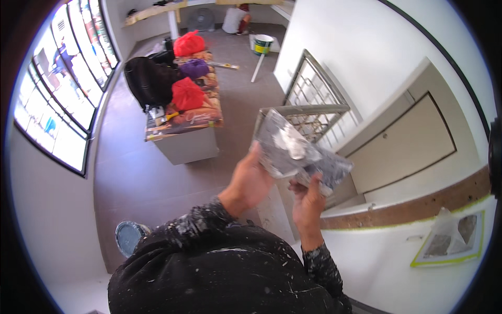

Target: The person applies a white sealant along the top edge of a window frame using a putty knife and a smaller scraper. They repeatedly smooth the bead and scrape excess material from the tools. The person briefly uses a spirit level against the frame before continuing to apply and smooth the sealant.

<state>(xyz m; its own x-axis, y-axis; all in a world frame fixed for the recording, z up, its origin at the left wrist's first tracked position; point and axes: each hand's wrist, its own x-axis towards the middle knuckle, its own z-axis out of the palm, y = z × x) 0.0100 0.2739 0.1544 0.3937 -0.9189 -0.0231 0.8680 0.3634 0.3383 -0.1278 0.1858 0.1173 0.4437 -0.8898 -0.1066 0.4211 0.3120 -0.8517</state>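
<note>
My left hand [248,180] is closed on the edge of a flat grey putty plate [272,156], smeared with white. A lump of white putty [294,145] lies on it. In my right hand [307,201] is a second flat grey spreader [334,168], pinched between thumb and fingers. Its blade meets or overlaps the right side of the left plate; the exact contact is hard to make out. Both are held up in front of my chest, above the floor. My dark sleeves are speckled with white.
A metal railing [314,110] stands just beyond my hands. Ahead left, a covered box [191,146] bears a black backpack [149,78] and red bags [188,94]. A bucket [129,238] sits at lower left, another bucket [262,45] far off. A person [235,21] crouches at the back.
</note>
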